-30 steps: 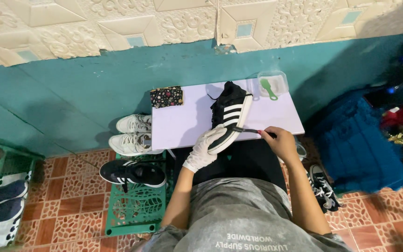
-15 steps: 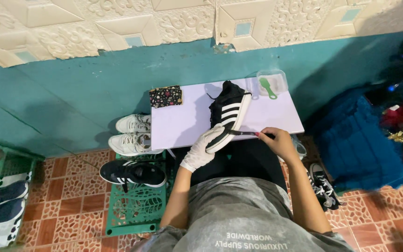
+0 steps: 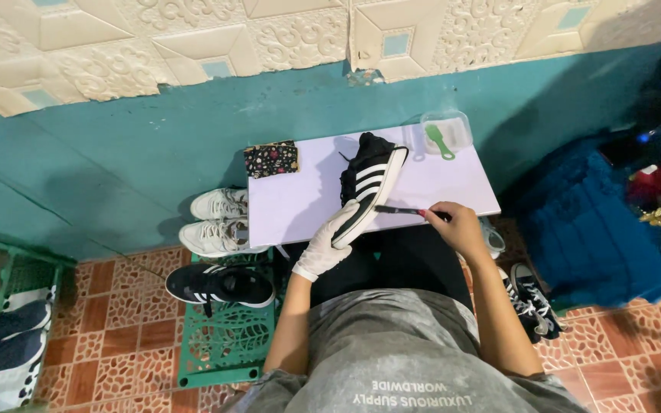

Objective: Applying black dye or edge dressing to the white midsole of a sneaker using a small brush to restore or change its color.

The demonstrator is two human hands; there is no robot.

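Observation:
A black sneaker with white stripes and a white sole point(image 3: 371, 180) rests tilted on a white table point(image 3: 300, 203). My left hand point(image 3: 329, 243), in a white glove, grips its heel end at the table's front edge. My right hand point(image 3: 453, 226), bare, holds a thin dark pen-like tool point(image 3: 399, 209) whose tip touches the sneaker's white sole edge. The tool's tip is too small to make out.
A clear tub with a green brush point(image 3: 444, 136) and a dark floral pouch point(image 3: 271, 158) sit at the table's back. White sneakers point(image 3: 219, 222) and a black sneaker point(image 3: 219, 284) on a green crate point(image 3: 219, 348) lie at left. A blue bag point(image 3: 590, 222) stands at right.
The sneaker and both hands have barely shifted. My right hand has brought the tool's tip a little closer along the sole edge.

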